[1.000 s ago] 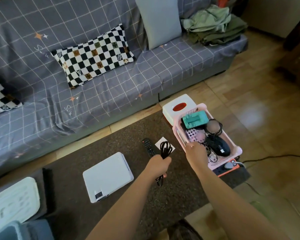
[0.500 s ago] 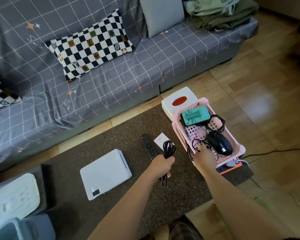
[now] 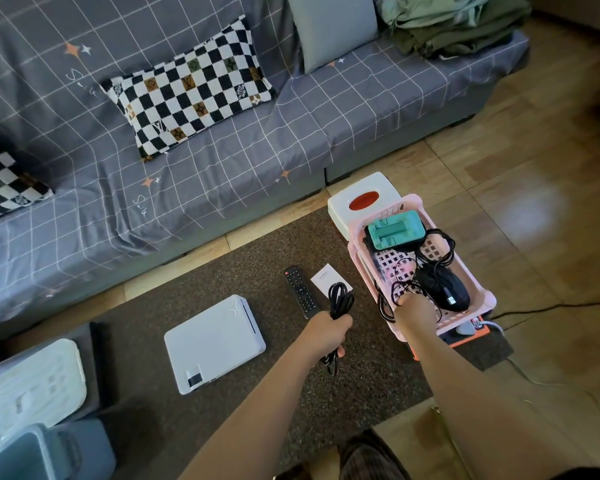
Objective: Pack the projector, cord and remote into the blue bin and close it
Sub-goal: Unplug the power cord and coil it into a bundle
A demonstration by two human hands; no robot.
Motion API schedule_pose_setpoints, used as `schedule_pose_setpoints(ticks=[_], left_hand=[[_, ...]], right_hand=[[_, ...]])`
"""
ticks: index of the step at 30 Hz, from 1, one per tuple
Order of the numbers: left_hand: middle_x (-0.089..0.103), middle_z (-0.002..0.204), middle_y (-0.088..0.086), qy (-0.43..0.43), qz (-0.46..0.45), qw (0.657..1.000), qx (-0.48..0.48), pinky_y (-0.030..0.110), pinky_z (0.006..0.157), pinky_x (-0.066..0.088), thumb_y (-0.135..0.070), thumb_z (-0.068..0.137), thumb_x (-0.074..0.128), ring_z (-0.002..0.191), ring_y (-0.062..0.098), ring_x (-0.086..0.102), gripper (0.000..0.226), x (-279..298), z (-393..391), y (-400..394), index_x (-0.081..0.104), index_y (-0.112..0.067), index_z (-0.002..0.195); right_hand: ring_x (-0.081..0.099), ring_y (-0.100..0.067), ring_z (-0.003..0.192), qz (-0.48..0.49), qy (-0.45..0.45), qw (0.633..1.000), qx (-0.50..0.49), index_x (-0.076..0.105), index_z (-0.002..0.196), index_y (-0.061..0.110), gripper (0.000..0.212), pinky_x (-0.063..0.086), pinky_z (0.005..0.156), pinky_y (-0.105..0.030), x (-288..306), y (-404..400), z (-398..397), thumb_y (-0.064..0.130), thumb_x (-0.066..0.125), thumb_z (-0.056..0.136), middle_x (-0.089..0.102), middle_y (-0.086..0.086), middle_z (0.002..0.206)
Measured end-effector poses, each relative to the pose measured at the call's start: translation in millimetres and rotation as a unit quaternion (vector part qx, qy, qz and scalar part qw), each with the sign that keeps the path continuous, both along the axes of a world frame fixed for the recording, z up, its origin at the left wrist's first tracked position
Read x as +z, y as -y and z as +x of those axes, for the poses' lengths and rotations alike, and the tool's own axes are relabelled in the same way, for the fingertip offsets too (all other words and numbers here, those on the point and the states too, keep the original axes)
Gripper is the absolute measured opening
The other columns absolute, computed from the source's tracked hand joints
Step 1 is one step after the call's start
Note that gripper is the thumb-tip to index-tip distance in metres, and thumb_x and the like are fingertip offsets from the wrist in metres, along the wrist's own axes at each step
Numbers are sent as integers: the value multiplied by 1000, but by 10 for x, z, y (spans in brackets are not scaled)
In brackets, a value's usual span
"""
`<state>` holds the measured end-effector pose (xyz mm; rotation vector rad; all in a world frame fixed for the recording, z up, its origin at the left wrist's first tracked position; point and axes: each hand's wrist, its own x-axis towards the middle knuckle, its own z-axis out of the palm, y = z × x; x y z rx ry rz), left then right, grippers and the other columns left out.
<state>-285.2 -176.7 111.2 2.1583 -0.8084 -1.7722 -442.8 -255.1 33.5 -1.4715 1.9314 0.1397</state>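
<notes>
Head view: at 3 o'clock, the pink basket (image 3: pixel 482 289) holds a teal block (image 3: pixel 395 230), a black mouse (image 3: pixel 445 289) and tangled cables; the right hand (image 3: pixel 414 311) reaches in, its grip hidden, cannot tell. The left hand (image 3: pixel 328 332) grips the coiled cord (image 3: pixel 340 299). The remote (image 3: pixel 300 292) and projector (image 3: pixel 215 342) lie on the tabletop (image 3: pixel 194 271). The blue bin (image 3: pixel 49 452) sits open at 8 o'clock, its white lid (image 3: pixel 32 379) just beside it.

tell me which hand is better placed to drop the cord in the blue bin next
Probably the left. The left hand already grips the coiled cord, and the blue bin sits on its side. The right hand is busy in the pink basket.
</notes>
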Motion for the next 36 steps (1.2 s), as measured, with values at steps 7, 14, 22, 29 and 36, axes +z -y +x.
schedule_pose_setpoints(ticks=[7, 14, 22, 29, 36], left_hand=[[47, 46, -3, -34, -2, 995, 92, 26, 54, 38, -29, 83, 48, 33, 8, 50, 21, 148, 78, -25, 44, -15, 68], [45, 37, -3, -96, -36, 967, 232, 31, 60, 41, -26, 87, 51, 39, 17, 50, 21, 438, 485, -242, 46, -13, 72], [56, 45, 5, -18, -58, 980, 190, 41, 67, 51, -26, 87, 56, 50, 25, 57, 32, 829, 1008, -877, 56, -9, 60], [55, 63, -4, 102, -102, 988, 61, 21, 47, 40, -27, 91, 46, 47, 8, 53, 20, 1248, 1321, -1441, 52, -19, 74], [60, 63, -9, 116, -194, 972, 67, 14, 49, 45, -23, 83, 56, 47, 2, 56, 10, 1357, 1637, -1941, 59, -31, 78]], right_hand=[[57, -29, 86, -202, 39, 978, -32, 67, 89, 6, 15, 42, 72, -33, 521, -19, 144, 20, 61, 86, 62, -13, 88], [60, -19, 64, 65, 424, 896, -111, 63, 85, 6, 11, 49, 65, -30, 1299, -141, 753, 13, 55, 89, 63, -8, 70], [55, -6, 57, 12, 400, 891, 215, 67, 116, 22, 28, 41, 51, -10, 1959, -690, 1485, 15, 50, 94, 68, -2, 101], [47, -17, 118, -106, 237, 859, 441, 49, 133, 33, 61, 44, 94, -31, 2078, -1232, 2030, 40, 70, 76, 50, 5, 135], [62, -5, 86, 129, 357, 845, 377, 64, 93, 36, 37, 55, 64, -21, 2208, -1518, 2415, 40, 81, 60, 67, 11, 96]])
